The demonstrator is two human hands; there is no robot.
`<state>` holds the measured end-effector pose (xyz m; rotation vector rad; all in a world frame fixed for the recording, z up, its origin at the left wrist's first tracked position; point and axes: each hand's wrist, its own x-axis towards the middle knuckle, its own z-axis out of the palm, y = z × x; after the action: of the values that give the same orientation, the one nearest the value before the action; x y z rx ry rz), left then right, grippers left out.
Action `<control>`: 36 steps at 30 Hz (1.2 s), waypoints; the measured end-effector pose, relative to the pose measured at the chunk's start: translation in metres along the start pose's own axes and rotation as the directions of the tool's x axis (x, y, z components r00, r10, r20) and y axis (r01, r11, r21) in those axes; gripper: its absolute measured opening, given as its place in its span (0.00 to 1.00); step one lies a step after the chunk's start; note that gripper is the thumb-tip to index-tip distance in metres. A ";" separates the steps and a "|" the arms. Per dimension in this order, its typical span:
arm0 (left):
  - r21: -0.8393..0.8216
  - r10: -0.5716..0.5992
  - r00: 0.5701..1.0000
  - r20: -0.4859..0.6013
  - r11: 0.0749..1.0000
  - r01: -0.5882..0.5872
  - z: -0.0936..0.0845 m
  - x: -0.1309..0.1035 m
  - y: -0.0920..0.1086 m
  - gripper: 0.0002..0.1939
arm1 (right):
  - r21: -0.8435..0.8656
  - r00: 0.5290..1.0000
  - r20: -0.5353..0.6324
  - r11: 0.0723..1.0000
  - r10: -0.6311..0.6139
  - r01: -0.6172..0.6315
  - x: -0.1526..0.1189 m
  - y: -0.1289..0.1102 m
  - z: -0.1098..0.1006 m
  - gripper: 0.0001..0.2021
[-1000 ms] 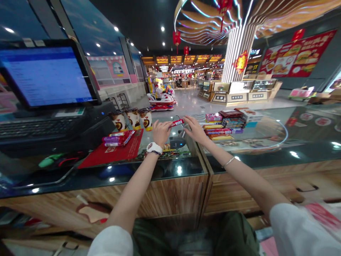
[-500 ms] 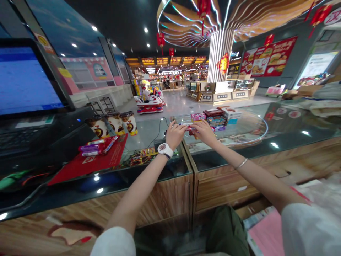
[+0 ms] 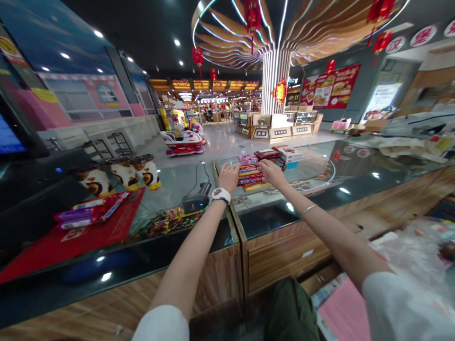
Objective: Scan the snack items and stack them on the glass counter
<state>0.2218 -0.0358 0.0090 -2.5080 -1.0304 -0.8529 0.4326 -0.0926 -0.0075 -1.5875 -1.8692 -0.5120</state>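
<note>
Several red and yellow Mentos candy rolls [image 3: 251,179] lie side by side on the glass counter between my two hands. My left hand [image 3: 229,177] is closed at their left ends, its fingertips on the upper rolls. At the right ends, my right hand [image 3: 272,172] is bent over the rolls, thumb and fingers closed on them. Just behind are a pink candy pack [image 3: 248,159] and a stack of dark brown packs [image 3: 270,155], partly covered by my right hand. A black barcode scanner [image 3: 196,201] lies left of my left wrist.
More candy rolls [image 3: 90,211] rest on a red mat [image 3: 117,222] at left, in front of several printed cups [image 3: 146,171]. A monitor [image 3: 14,123] stands at the far left. A white-and-blue box [image 3: 290,156] sits beyond my right hand. Plastic bags [image 3: 412,137] lie at far right.
My view has turned right. My hands have moved slightly apart and lower, uncovering the red and yellow Mentos rolls between them. The scanner, mostly hidden before, now shows.
</note>
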 end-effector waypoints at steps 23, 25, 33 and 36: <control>-0.130 -0.039 0.999 -0.001 0.991 0.038 0.038 0.009 -0.015 0.12 | 0.143 0.981 0.081 0.972 0.177 -0.187 0.022 0.020 0.038 0.15; -0.124 -0.033 0.999 0.013 0.992 0.035 0.038 0.007 -0.014 0.12 | 0.157 0.982 0.075 0.970 0.175 -0.185 0.022 0.021 0.040 0.16; -0.088 -0.042 0.999 0.027 0.995 0.044 0.036 0.003 -0.010 0.15 | 0.134 0.983 0.110 0.978 0.147 -0.161 0.020 0.024 0.045 0.16; -0.062 -0.037 0.999 0.028 0.997 0.039 0.033 0.000 -0.005 0.19 | 0.128 0.985 0.115 0.982 0.128 -0.143 0.018 0.021 0.044 0.17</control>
<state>0.2315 -0.0171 -0.0164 -2.5659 -1.0789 -0.8775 0.4422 -0.0463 -0.0292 -1.6645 -1.8154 -0.2397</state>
